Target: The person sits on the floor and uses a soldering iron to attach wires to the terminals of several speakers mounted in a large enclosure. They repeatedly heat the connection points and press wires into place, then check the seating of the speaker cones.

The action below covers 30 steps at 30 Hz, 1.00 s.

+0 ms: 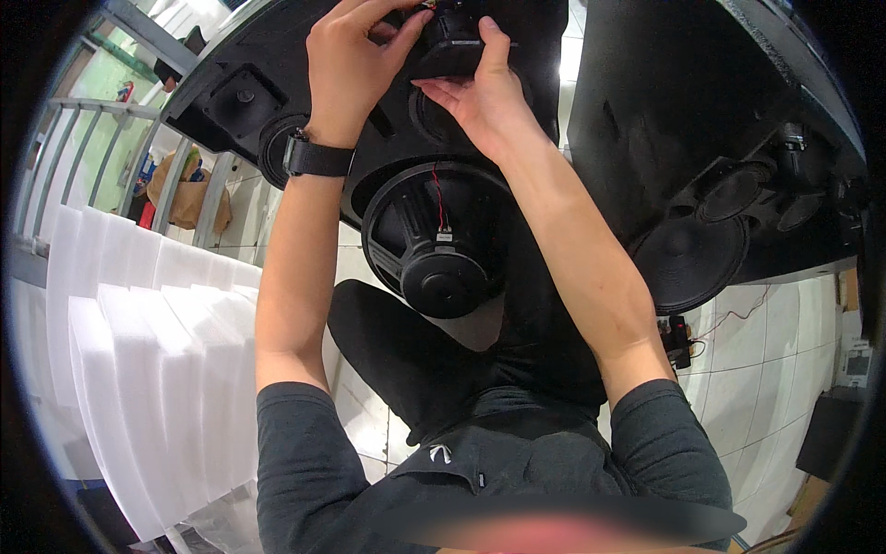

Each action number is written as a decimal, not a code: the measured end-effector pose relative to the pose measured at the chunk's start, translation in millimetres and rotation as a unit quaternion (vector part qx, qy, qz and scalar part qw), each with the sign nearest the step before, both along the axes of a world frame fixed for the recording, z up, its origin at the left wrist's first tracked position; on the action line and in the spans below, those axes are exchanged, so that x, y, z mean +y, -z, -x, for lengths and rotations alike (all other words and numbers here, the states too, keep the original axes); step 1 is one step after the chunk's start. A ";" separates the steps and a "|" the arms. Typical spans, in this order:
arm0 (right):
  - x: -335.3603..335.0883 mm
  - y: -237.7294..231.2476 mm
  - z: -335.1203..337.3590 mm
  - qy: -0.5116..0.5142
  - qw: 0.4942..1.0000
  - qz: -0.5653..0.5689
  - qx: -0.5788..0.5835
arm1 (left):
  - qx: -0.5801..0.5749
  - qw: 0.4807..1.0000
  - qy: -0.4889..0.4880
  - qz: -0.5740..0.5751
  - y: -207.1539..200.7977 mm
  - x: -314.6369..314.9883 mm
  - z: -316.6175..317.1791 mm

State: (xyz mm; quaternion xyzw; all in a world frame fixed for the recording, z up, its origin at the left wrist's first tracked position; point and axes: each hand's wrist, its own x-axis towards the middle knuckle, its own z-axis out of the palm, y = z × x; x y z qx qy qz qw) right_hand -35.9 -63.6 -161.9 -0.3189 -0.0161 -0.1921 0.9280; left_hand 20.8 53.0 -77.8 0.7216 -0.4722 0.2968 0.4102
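Observation:
My left hand (355, 42), below which a black watch (318, 159) circles the wrist, is at the top of the view. Its thumb and fingers close together beside a small reddish wire end; what they pinch is mostly hidden. Across from it, my right hand (489, 97) has its thumb raised along the side of a black boxy part (449, 42) and its straight fingers beneath it, steadying that part. Below both hands, a large round black speaker driver (448, 242) sits in a black cabinet (388, 129), its magnet facing me. A thin red wire (437, 189) runs up from its terminal.
On the left stand white foam sheets (138, 351) and a metal railing (101, 111). Another black cabinet (646, 120) with several round drivers is at the right. A black device with wires (678, 342) lies on the tiled floor (766, 342). A brown bag (185, 189) is beyond the railing.

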 end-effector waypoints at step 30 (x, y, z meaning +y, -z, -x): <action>-7.8 0.4 3.4 -0.047 0.999 -0.019 0.019 | 0.495 0.861 0.067 0.097 6.0 -8.9 10.1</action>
